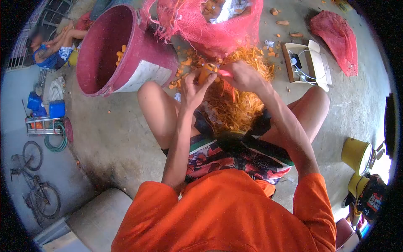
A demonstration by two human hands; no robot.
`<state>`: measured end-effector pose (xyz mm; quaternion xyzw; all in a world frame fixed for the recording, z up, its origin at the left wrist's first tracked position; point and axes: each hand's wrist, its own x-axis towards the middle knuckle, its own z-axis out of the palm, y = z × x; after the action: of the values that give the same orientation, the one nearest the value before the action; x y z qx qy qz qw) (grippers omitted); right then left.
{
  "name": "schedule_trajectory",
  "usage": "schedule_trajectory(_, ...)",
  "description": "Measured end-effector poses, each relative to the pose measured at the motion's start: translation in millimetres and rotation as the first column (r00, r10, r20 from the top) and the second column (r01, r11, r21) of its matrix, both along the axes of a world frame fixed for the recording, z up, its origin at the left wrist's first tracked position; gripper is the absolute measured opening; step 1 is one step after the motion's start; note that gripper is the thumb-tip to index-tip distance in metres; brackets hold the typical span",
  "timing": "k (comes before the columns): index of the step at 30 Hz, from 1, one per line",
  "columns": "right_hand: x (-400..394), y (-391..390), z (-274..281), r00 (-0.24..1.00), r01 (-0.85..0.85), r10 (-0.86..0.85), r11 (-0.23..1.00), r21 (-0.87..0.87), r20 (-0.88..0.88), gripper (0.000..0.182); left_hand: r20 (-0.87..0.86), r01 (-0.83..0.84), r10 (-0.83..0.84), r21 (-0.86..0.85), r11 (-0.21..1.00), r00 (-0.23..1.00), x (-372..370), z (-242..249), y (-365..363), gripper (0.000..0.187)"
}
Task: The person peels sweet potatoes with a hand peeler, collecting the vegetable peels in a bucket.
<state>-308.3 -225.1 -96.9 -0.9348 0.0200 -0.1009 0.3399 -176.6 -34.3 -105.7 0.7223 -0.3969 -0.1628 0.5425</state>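
Observation:
My left hand is closed around a thick orange carrot, holding it up in front of me. My right hand grips a peeler with a pink handle, its head close against the carrot; the blade is too small to make out. Beneath both hands, a large heap of orange peelings spreads over the floor between my bent legs. Just beyond it stands a red mesh sack, its mouth wide and white scraps inside.
At the left a big pink tub leans towards me with carrot pieces inside. To the right lie a cardboard box with a white cable and a red mesh bag. Yellow buckets stand further right. Another person sits at far left.

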Motion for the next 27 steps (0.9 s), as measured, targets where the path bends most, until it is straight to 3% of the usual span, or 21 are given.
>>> schedule_trajectory(2, -2.4, -8.1, -13.7, 0.999, 0.004, -0.005, 1.000, -0.008, -0.033, 0.019, -0.044, 0.073, -0.075, -0.038, 0.997, 0.996, -0.4, 4.5, 7.3, 0.041)
schedule_trajectory(4, -2.3, -41.5, -64.6, 0.924, 0.215, -0.217, 0.976, -0.043, -0.315, 0.032, -0.173, 0.211, -0.229, -0.117, 0.970, 0.958, -4.7, 10.0, 10.4, 0.044)
schedule_trajectory(5, -5.4, -54.6, -64.1, 0.926, 0.221, -0.223, 0.974, -0.042, -0.306, 0.032, -0.257, 0.277, -0.308, -0.152, 0.949, 0.916, -3.4, 12.6, 12.0, 0.046)
schedule_trajectory(7, -8.7, -69.2, -49.3, 0.800, 0.288, -0.316, 0.948, -0.137, -0.510, 0.040, -0.276, 0.216, -0.240, -0.114, 0.970, 0.931, -2.7, 16.2, 15.7, 0.046)
schedule_trajectory(11, -14.3, -71.3, -13.9, 0.863, 0.367, -0.342, 0.930, -0.005, -0.370, 0.054, -0.462, 0.192, -0.250, -0.169, 0.967, 0.851, -6.8, 27.1, 8.7, 0.060)
schedule_trajectory(13, -6.7, -60.6, -2.7, 0.851, 0.523, -0.466, 0.793, 0.311, -0.243, 0.072, -0.725, 0.132, -0.258, -0.227, 0.965, 0.638, -10.4, 19.1, -2.1, 0.054)
schedule_trajectory(14, -3.2, -46.8, 1.7, 0.814, 0.563, -0.566, 0.717, 0.411, -0.127, 0.084, -0.710, 0.073, -0.198, -0.202, 0.977, 0.676, -16.2, 16.0, -4.6, 0.056)
schedule_trajectory(15, -0.3, -36.6, 9.2, 0.809, 0.570, -0.573, 0.714, 0.407, -0.129, 0.084, -0.712, 0.080, -0.205, -0.205, 0.975, 0.672, -21.1, 14.5, -5.2, 0.056)
schedule_trajectory(17, 3.1, -20.8, 25.7, 0.823, 0.457, -0.563, 0.574, 0.679, -0.077, 0.073, -0.680, 0.116, -0.122, -0.054, 0.992, 0.723, -30.9, 12.8, -6.5, 0.062)
schedule_trajectory(19, 2.4, -3.1, 37.6, 0.844, 0.448, -0.522, 0.554, 0.701, -0.127, 0.071, -0.706, 0.092, -0.074, -0.013, 0.996, 0.704, -36.0, 12.1, -9.7, 0.064)
schedule_trajectory(21, 5.1, 9.1, 37.1, 0.918, 0.335, -0.374, 0.544, 0.769, -0.136, 0.071, -0.747, 0.031, 0.037, 0.077, 0.997, 0.664, -40.9, 12.7, -12.2, 0.067)
schedule_trajectory(22, 7.0, 12.4, 35.2, 0.916, 0.373, -0.359, 0.609, 0.699, -0.176, 0.066, -0.845, 0.019, 0.104, 0.134, 0.991, 0.524, -40.4, 14.1, -16.1, 0.063)
schedule_trajectory(27, 5.2, 20.0, 36.2, 0.928, 0.333, -0.370, 0.799, 0.501, -0.027, 0.049, -0.902, -0.108, 0.144, 0.109, 0.988, 0.407, -34.6, 5.8, -18.9, 0.051)
